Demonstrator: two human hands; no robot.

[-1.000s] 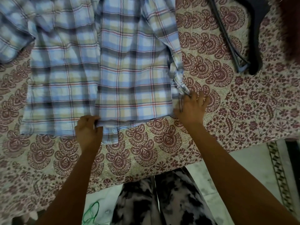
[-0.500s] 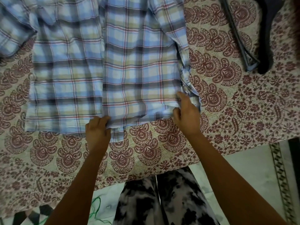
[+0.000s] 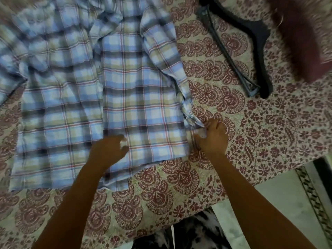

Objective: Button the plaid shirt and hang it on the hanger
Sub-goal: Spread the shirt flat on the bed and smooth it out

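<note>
One plaid shirt (image 3: 115, 97) lay spread on a maroon-patterned bedspread (image 3: 269, 133). The left hand (image 3: 109, 150) pinched fabric near the front placket; the right hand (image 3: 212, 138) was closed on the bunched cuff at the shirt's right edge. A dark hanger (image 3: 251, 51) lay well apart, upper right.

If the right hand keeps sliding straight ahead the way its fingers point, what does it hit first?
Likely the bunched shirt cuff just ahead of the right hand, whose fingers already pinch the plaid shirt edge. The hanger lies off to the right.
</note>
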